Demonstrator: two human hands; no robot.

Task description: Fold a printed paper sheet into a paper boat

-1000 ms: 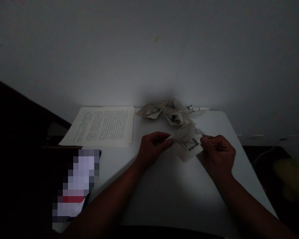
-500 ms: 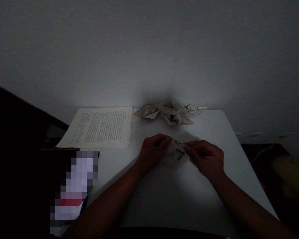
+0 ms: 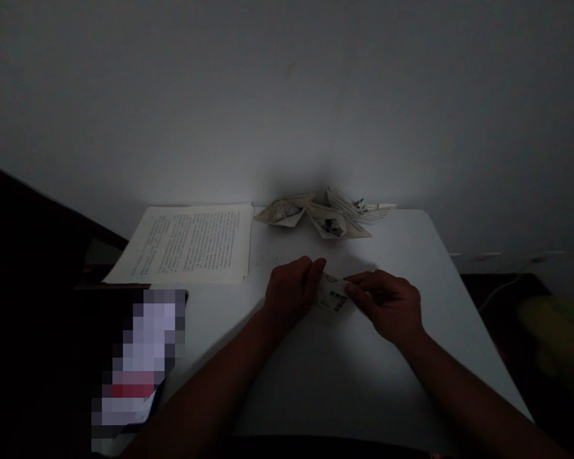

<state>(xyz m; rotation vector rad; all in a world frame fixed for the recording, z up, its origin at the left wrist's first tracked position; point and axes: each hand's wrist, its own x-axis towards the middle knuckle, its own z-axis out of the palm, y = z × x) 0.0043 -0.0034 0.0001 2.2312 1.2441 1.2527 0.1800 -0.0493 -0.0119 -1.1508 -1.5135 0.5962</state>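
Between my hands, above the middle of the white table, is a small folded piece of printed paper (image 3: 333, 299) with dark characters on it. My left hand (image 3: 293, 288) pinches its left edge, thumb uppermost. At the paper's upper right edge, my right hand (image 3: 387, 303) grips it between thumb and fingers. Beyond my hands stand three folded paper boats: one on the left (image 3: 284, 210), one in the middle (image 3: 337, 223) and one at the right rear (image 3: 358, 207). The underside of the held paper is hidden.
A stack of printed sheets (image 3: 184, 245) lies at the table's back left. Nearer, a phone with a blurred-out screen (image 3: 141, 357) rests along the left edge. The table (image 3: 287, 395) meets a pale wall (image 3: 287, 95); a cable (image 3: 504, 290) runs at the right.
My right hand has moved slightly left, closer to my left hand. The folded paper has shifted and turned a little between them. The boats and sheets stay in place.
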